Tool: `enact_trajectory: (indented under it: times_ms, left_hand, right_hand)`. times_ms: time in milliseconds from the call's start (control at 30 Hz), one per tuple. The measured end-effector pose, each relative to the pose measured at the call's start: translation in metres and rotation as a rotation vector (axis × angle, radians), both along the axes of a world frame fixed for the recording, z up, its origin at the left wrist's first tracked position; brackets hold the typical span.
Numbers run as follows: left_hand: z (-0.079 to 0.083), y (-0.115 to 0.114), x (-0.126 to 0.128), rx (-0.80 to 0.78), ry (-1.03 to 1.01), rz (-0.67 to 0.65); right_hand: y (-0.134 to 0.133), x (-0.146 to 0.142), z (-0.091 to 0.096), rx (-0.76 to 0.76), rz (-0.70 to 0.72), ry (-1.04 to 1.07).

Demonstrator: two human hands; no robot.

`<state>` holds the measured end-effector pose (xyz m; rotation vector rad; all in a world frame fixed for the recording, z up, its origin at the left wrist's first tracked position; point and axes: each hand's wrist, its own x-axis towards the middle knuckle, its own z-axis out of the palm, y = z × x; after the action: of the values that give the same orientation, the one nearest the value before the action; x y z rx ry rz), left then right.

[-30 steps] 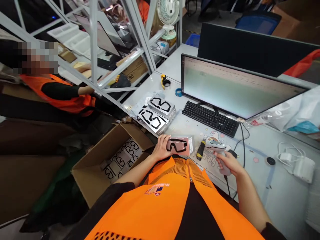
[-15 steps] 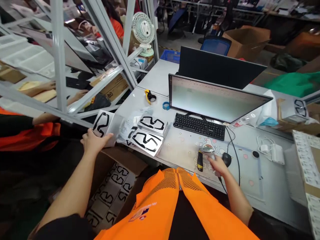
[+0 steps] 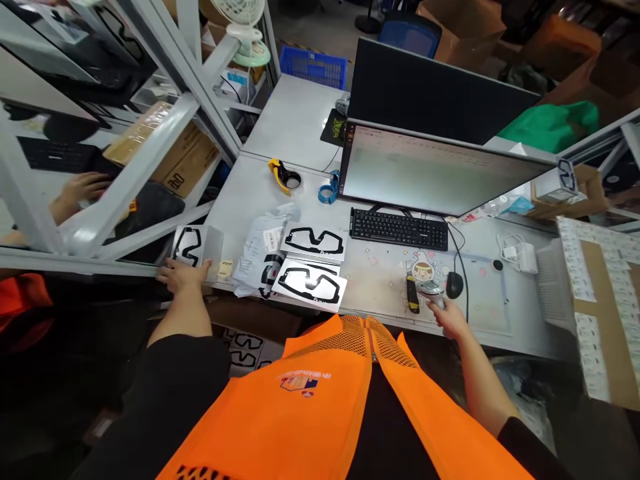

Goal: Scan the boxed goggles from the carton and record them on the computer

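Note:
At the desk's left end, my left hand [image 3: 184, 275] grips the near side of a white box [image 3: 192, 241] printed with a black goggle-like outline. Its fingers and thumb spread across the box's width. My right hand [image 3: 450, 319] is wrapped round the handle of a barcode scanner [image 3: 433, 289], low over the desk mat. Just left of the scanner lies a yellow-and-black utility knife [image 3: 413, 295]. Two more printed boxes, one behind [image 3: 316, 241] and one in front [image 3: 311, 285], lie near the desk's front edge beside a pale plastic mailing bag [image 3: 254, 257].
Behind the scanner are a mouse [image 3: 454, 285], a keyboard [image 3: 399, 229] and a monitor [image 3: 440, 183]. A tape dispenser [image 3: 284, 177] and a blue tape holder [image 3: 328, 190] stand farther back. Metal framing [image 3: 200, 93] bounds the left; below sits an open carton [image 3: 250, 317] of similar boxes.
The view has tilted down and shifted. My left hand's box, tilted at the desk edge before, now rests on the desk's left end. My right hand still holds the scanner.

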<state>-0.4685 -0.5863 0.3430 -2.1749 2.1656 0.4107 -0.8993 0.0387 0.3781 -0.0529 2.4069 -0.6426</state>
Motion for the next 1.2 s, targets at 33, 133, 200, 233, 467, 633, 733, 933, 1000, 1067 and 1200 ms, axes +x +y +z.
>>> enact_trajectory:
  times_ms: [33,133,200,233,467,633,733,933,1000,1067,1200]
  left_hand:
    - [-0.001,-0.001,0.001,0.055,-0.01,0.056]
    - [0.005,-0.009,-0.004,0.131,0.005,0.108]
    - [0.016,-0.008,-0.024,0.029,0.065,-0.076]
    - [0.022,-0.002,-0.041,-0.021,0.107,-0.221]
    - [0.061,0.09,-0.213,0.245,-0.068,-1.111]
    - [0.064,0.108,-0.242,0.217,-0.134,-1.098]
    - [0.066,0.113,-0.227,0.085,0.017,-1.174]
    - [0.091,0.161,-0.22,-0.128,0.28,-1.191]
    - [0.101,0.179,-0.224,-0.153,0.319,-1.197]
    - [0.109,0.194,-0.227,-0.158,0.345,-1.198]
    - [0.118,0.214,-0.228,-0.141,0.368,-1.201]
  right_hand:
    - [0.001,0.002,0.0,0.003,-0.001,0.001]
    - [0.002,0.003,0.002,0.016,-0.008,0.003]
    - [0.001,0.0,0.004,0.023,-0.012,0.005]
    - [0.0,-0.002,0.006,0.024,-0.011,0.007]
    - [-0.012,-0.027,0.017,-0.014,0.072,0.025]
    - [-0.007,-0.043,0.02,-0.088,0.133,0.013]
    - [0.001,-0.051,0.027,-0.188,0.136,-0.026]
    - [0.004,-0.064,0.064,-0.436,0.254,-0.229]
    - [-0.002,-0.065,0.075,-0.532,0.286,-0.267]
    - [-0.009,-0.066,0.082,-0.613,0.299,-0.309]
    - [-0.022,-0.064,0.086,-0.669,0.347,-0.364]
